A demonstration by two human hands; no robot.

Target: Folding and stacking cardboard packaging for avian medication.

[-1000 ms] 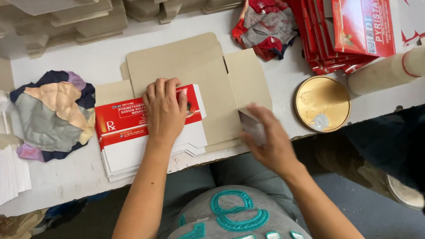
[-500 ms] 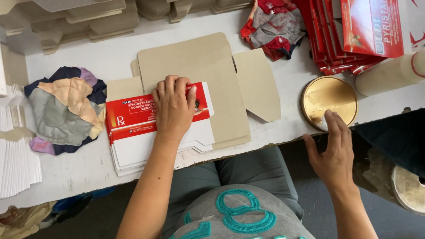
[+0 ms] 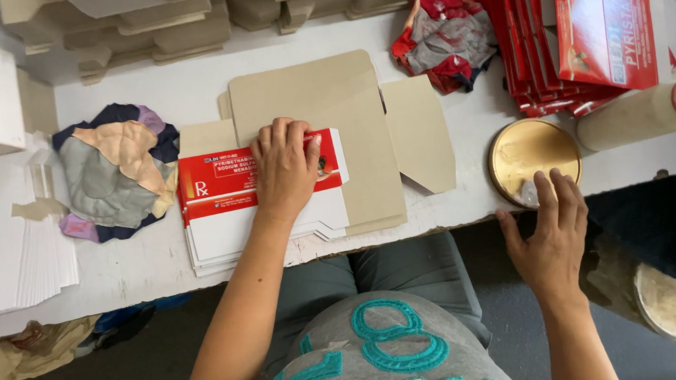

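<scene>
Left hand: lying palm-down on a stack of flat red-and-white printed cartons, fingers together and gripping nothing; it looks to be pinning the stack so the sheets are not sliding.
Stack position: sitting directly under the left fingers, at the near table edge, overlapping a large flat tan cardboard blank that is spreading out beyond the fingertips.
Right hand: reaching over the table edge, fingers loosely spread, fingertips touching the near rim of a round shallow gold-coloured metal tin; not closing on anything.
Tin contents: a small pale lump is sitting just ahead of the right index finger; what it is cannot be told.
Off the left wrist side: a bundle of patchwork cloth rags is lying near, apart from the stack.
Beyond the right fingers: a pale cylindrical roll and a pile of red printed carton flats are resting well apart.
White worktable: carrying everything.
</scene>
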